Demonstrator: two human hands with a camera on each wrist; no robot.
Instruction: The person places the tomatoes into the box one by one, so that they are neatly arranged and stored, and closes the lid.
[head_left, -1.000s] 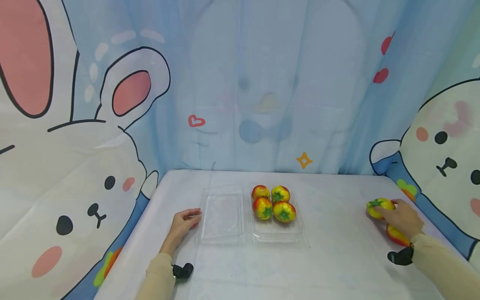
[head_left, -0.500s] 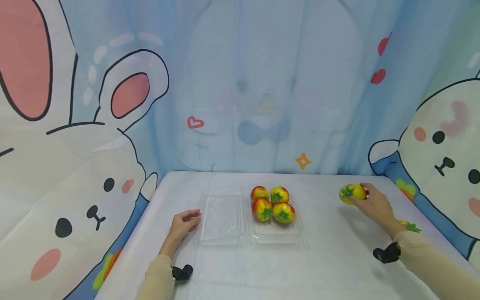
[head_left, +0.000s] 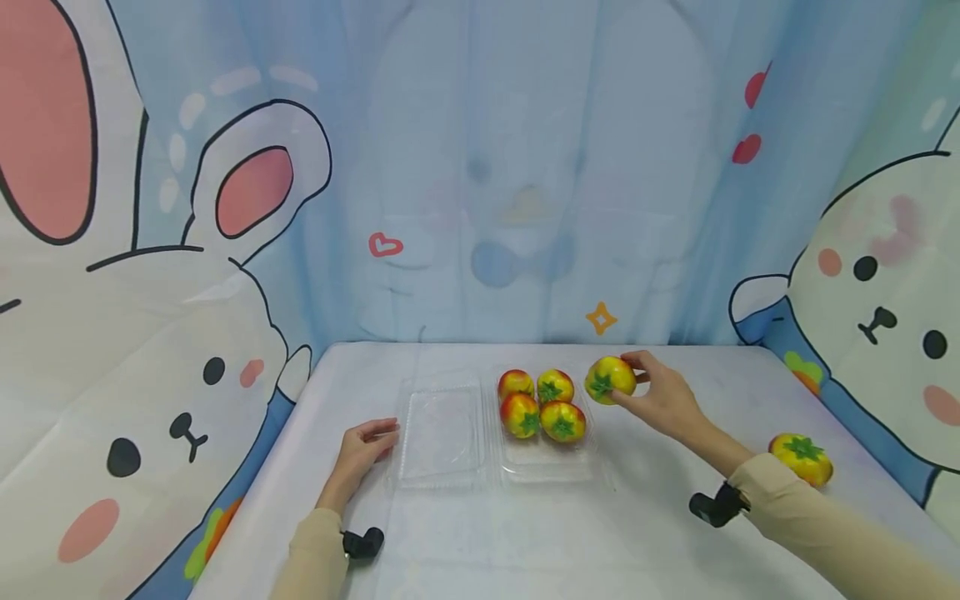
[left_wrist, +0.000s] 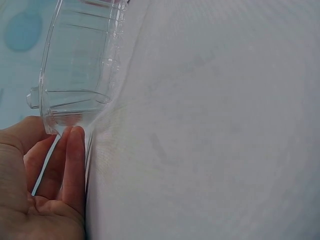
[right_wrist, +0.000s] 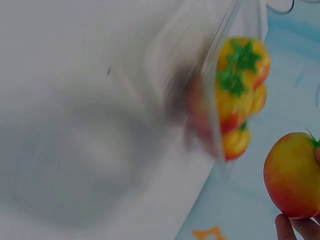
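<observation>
Yellow-red fruit (head_left: pixel 610 379) held aloft, four fruits (head_left: pixel 563 422) in clear container (head_left: pixel 546 472)

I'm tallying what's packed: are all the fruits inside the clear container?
No, the right hand holds one fruit and another fruit lies on the table.

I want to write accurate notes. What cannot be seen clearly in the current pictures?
- Head: the right hand hides part of the held fruit; the right sleeve hides part of the lone fruit.
- Left wrist: the top edge cuts off the clear container.
- Right wrist: the right edge cuts off the held fruit; blur smears the clear container.
</observation>
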